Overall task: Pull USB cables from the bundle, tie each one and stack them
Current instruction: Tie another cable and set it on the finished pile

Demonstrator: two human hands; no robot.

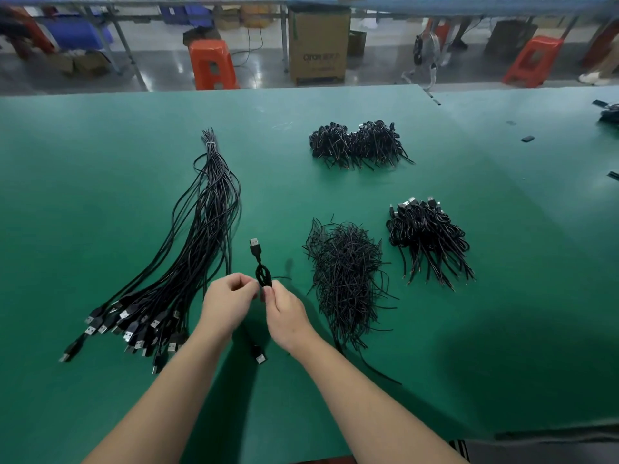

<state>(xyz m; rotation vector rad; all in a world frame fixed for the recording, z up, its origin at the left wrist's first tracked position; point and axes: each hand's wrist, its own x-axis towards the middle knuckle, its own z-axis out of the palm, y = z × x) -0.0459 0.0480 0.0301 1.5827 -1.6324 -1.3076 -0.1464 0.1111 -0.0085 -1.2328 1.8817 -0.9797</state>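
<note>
A long bundle of black USB cables (pixel 204 242) lies on the left of the green table (pixel 100 182), tied near its far end, plugs fanned toward me. Between my hands I hold one coiled black USB cable (pixel 262 274) upright, its plug (pixel 255 246) pointing up. My left hand (pixel 229 301) pinches the coil's lower left side. My right hand (pixel 284 311) pinches it from the right at the bottom. A thin tie end sticks out to the right of the coil. A heap of loose black ties (pixel 346 276) lies right of my hands.
Two piles of tied cables lie beyond: one at the right (pixel 428 239), one farther back (pixel 358 144). A loose USB plug (pixel 260 356) lies under my wrists. Small dark items sit at the table's right edge. Orange stools and cardboard boxes stand past the table.
</note>
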